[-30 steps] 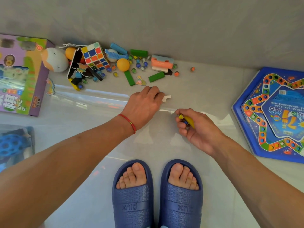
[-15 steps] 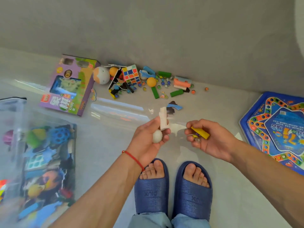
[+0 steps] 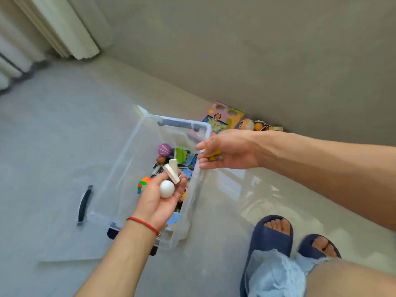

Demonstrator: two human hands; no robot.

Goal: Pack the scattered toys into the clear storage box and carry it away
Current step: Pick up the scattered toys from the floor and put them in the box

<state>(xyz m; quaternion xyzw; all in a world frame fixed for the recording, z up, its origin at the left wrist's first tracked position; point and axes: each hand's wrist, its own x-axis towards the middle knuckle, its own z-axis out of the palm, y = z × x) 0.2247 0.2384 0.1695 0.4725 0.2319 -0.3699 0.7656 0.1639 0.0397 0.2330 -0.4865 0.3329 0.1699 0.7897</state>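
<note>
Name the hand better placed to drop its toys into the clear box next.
Probably left. The left hand sits palm-up directly over the clear box, cradling a white ball and white blocks. The right hand hovers over its rim.

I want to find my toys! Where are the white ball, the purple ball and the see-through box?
white ball (image 3: 167,189), head view, middle of its front.
purple ball (image 3: 164,149), head view, its striped top.
see-through box (image 3: 203,126), head view, far rim corner.

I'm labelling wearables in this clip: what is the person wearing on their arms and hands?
Both forearms are bare, no sleeves in view. The left hand has a thin red string bracelet around its wrist. The right hand and wrist show no gloves, rings or watch.
</note>
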